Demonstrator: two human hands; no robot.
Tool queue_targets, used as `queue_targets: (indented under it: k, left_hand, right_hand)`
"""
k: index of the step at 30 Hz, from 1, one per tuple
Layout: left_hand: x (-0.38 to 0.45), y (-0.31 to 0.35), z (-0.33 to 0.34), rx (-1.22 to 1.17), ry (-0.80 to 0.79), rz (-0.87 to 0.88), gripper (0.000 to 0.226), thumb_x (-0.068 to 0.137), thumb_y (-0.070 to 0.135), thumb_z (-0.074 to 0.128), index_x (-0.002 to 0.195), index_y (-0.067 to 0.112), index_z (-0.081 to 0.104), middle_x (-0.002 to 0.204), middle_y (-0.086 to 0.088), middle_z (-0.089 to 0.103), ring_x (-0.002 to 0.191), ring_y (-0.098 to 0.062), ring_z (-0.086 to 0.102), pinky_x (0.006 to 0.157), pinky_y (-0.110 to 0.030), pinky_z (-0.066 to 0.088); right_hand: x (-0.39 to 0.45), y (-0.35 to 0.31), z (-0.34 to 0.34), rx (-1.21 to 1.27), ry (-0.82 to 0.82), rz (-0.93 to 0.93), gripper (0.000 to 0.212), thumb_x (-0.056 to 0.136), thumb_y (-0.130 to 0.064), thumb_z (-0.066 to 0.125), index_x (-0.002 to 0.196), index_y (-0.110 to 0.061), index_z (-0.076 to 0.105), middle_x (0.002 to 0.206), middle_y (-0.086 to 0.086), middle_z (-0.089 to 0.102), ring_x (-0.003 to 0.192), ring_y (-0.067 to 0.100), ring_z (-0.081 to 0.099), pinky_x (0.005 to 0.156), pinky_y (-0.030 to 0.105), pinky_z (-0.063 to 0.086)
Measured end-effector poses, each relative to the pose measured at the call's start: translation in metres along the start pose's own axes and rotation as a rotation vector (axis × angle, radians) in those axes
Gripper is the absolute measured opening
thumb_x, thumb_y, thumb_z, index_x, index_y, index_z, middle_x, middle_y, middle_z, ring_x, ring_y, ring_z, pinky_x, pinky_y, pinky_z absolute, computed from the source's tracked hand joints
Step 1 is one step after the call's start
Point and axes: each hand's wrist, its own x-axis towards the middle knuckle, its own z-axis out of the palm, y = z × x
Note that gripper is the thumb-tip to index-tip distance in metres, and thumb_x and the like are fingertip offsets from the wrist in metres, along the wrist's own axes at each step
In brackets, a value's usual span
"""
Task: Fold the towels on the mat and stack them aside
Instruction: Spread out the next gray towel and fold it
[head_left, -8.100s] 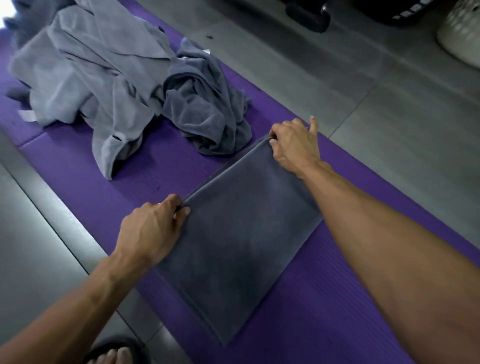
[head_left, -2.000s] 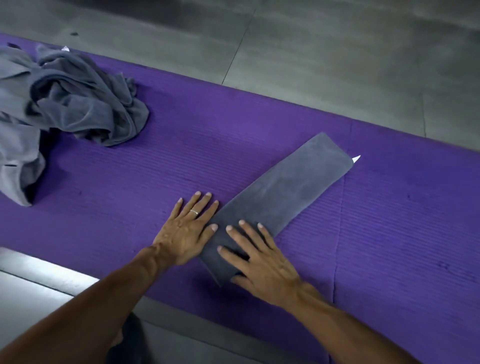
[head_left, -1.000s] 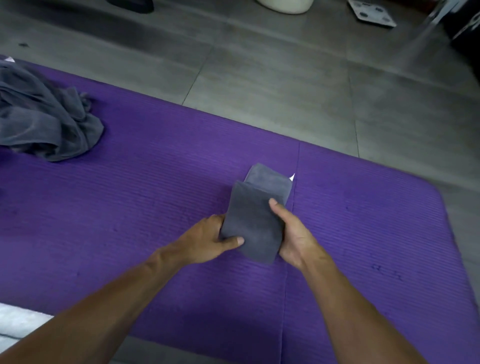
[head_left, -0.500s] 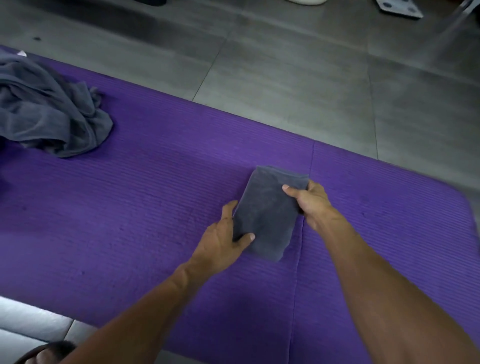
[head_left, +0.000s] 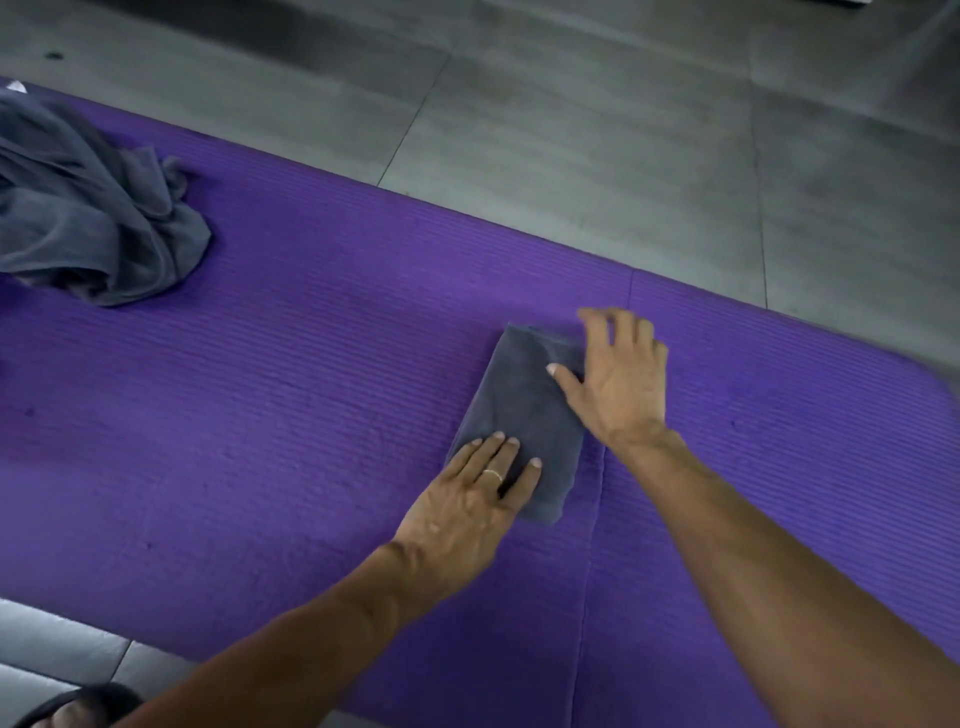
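Note:
A small folded dark grey towel (head_left: 519, 400) lies flat on the purple mat (head_left: 311, 415), right of centre. My left hand (head_left: 475, 499) presses its near left corner with straight fingers; a ring shows on one finger. My right hand (head_left: 618, 379) lies over the towel's far right edge, fingers spread and a little blurred, thumb on the cloth. A crumpled heap of grey towels (head_left: 88, 218) sits at the mat's left end.
Grey floor tiles (head_left: 597, 130) run along the far side of the mat and show again at the near left. The mat's right end curves off near the frame edge. A dark sandal (head_left: 78, 706) is at the bottom left.
The narrow strip was folded into a small rectangle and held in both hands. Now it lies on the mat and both hands have let go and flattened on it.

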Motion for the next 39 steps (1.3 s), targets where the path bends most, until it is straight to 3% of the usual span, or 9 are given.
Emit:
queue_targets:
  k: [2, 4, 8, 14, 19, 21, 27, 34, 39]
  left_hand:
    - [-0.004, 0.002, 0.002, -0.009, 0.036, -0.013, 0.085, 0.060, 0.008, 0.062, 0.142, 0.019, 0.040, 0.133, -0.021, 0.056, 0.126, -0.035, 0.053, 0.107, -0.043, 0.037]
    - [-0.005, 0.005, 0.002, -0.054, 0.073, -0.027, 0.091, 0.058, 0.008, 0.066, 0.143, 0.023, 0.039, 0.134, -0.023, 0.054, 0.126, -0.035, 0.053, 0.107, -0.043, 0.034]
    - [-0.007, 0.011, 0.010, -0.098, 0.124, -0.060, 0.082, 0.068, 0.012, 0.064, 0.146, 0.025, 0.040, 0.143, -0.021, 0.046, 0.135, -0.034, 0.038, 0.112, -0.047, 0.029]
    - [-0.005, 0.009, 0.021, -0.081, 0.086, -0.047, 0.061, 0.090, 0.047, 0.050, 0.146, 0.025, 0.038, 0.147, -0.019, 0.040, 0.138, -0.034, 0.035, 0.114, -0.048, 0.026]
    - [-0.003, 0.004, 0.025, -0.053, 0.113, -0.054, 0.073, 0.083, 0.049, 0.065, 0.146, 0.028, 0.036, 0.148, -0.016, 0.034, 0.138, -0.030, 0.030, 0.115, -0.045, 0.022]
    - [-0.004, 0.003, 0.027, -0.100, 0.140, -0.050, 0.072, 0.082, 0.046, 0.066, 0.145, 0.028, 0.038, 0.148, -0.015, 0.036, 0.138, -0.030, 0.032, 0.115, -0.044, 0.023]
    - [0.002, -0.002, 0.026, -0.171, 0.146, -0.067, 0.075, 0.075, 0.048, 0.075, 0.141, 0.031, 0.043, 0.143, -0.011, 0.044, 0.135, -0.026, 0.040, 0.114, -0.041, 0.026]
    - [0.014, 0.001, 0.021, -0.242, 0.217, -0.141, 0.075, 0.067, 0.032, 0.085, 0.131, 0.029, 0.048, 0.126, -0.008, 0.057, 0.120, -0.024, 0.054, 0.098, -0.040, 0.048]
    - [0.017, -0.018, 0.001, -0.545, 0.313, -0.198, 0.051, 0.084, 0.035, 0.057, 0.132, 0.023, 0.047, 0.120, -0.003, 0.060, 0.109, -0.019, 0.057, 0.095, -0.031, 0.045]
  right_hand:
    - [-0.014, -0.009, 0.004, 0.049, 0.054, -0.441, 0.039, 0.093, -0.033, 0.047, 0.128, -0.018, 0.056, 0.135, 0.011, 0.054, 0.123, 0.033, 0.050, 0.094, 0.049, 0.045]
    - [-0.030, -0.014, 0.017, 0.137, -0.195, -0.674, 0.047, 0.098, -0.035, 0.029, 0.137, -0.024, 0.051, 0.150, 0.004, 0.043, 0.140, 0.025, 0.036, 0.110, 0.046, 0.034]
    - [-0.011, 0.003, 0.044, 0.083, -0.368, -0.720, 0.056, 0.101, -0.050, 0.016, 0.154, -0.033, 0.017, 0.163, -0.005, 0.005, 0.150, 0.013, -0.005, 0.121, 0.040, -0.003]
    - [0.053, 0.023, 0.045, -0.099, -0.399, -0.498, 0.064, 0.092, -0.064, -0.004, 0.150, -0.036, -0.012, 0.163, -0.002, -0.011, 0.149, 0.018, -0.014, 0.116, 0.051, -0.014]
    - [0.039, 0.013, 0.015, -0.100, -0.136, -0.597, 0.054, 0.096, -0.028, 0.036, 0.150, -0.020, 0.033, 0.157, 0.014, 0.028, 0.145, 0.033, 0.026, 0.115, 0.055, 0.020]
    - [0.001, 0.014, 0.020, -0.017, -0.231, -0.753, 0.050, 0.095, -0.029, 0.032, 0.143, -0.021, 0.046, 0.154, 0.008, 0.036, 0.143, 0.028, 0.033, 0.115, 0.052, 0.027]
    - [0.008, 0.051, 0.032, -0.111, -0.397, -0.469, 0.057, 0.095, -0.053, -0.006, 0.149, -0.037, -0.007, 0.158, -0.008, -0.016, 0.150, 0.020, -0.011, 0.118, 0.052, -0.009]
    - [-0.014, 0.046, 0.015, 0.021, -0.242, -0.425, 0.072, 0.078, -0.008, 0.046, 0.149, -0.015, 0.037, 0.159, 0.012, 0.023, 0.147, 0.030, 0.021, 0.119, 0.047, 0.013]
    - [-0.030, 0.049, 0.021, -0.008, -0.292, -0.520, 0.104, 0.061, -0.033, 0.078, 0.151, -0.016, 0.029, 0.162, 0.009, 0.015, 0.149, 0.024, 0.012, 0.119, 0.049, 0.011]
